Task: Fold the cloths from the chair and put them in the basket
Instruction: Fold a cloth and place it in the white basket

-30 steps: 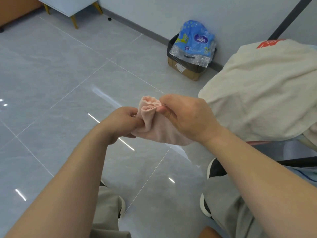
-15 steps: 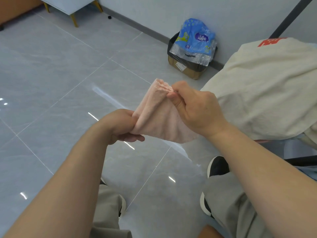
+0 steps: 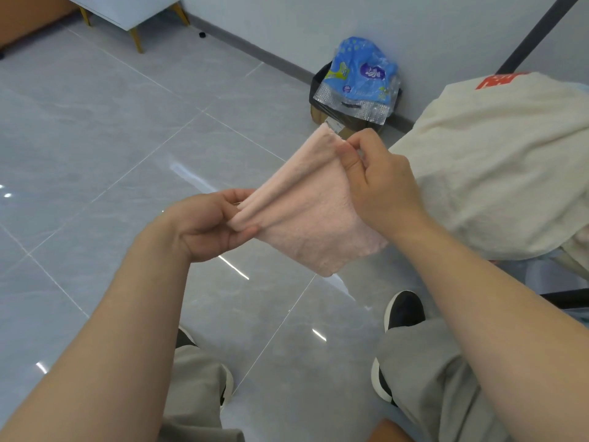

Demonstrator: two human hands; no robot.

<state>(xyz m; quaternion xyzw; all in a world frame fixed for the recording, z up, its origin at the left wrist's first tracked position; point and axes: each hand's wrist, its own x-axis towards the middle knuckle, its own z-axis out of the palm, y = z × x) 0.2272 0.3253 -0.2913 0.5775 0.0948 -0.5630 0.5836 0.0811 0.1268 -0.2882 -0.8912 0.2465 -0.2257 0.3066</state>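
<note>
My left grip (image 3: 207, 228) pinches the lower corner of the pink cloth (image 3: 312, 224) and my right grip (image 3: 382, 189) pinches its upper corner. The cloth hangs stretched between them above the tiled floor (image 3: 95, 138). A cream cloth (image 3: 497, 167) lies draped just to its right.

A pale pink cloth (image 3: 312, 218) hangs before a cream cloth (image 3: 497, 167) with a red-orange print, above grey marbled floor tiles (image 3: 95, 129), beside a blue patterned bag (image 3: 360, 74), grey trousers (image 3: 427, 371) and black shoes (image 3: 403, 309).
</note>
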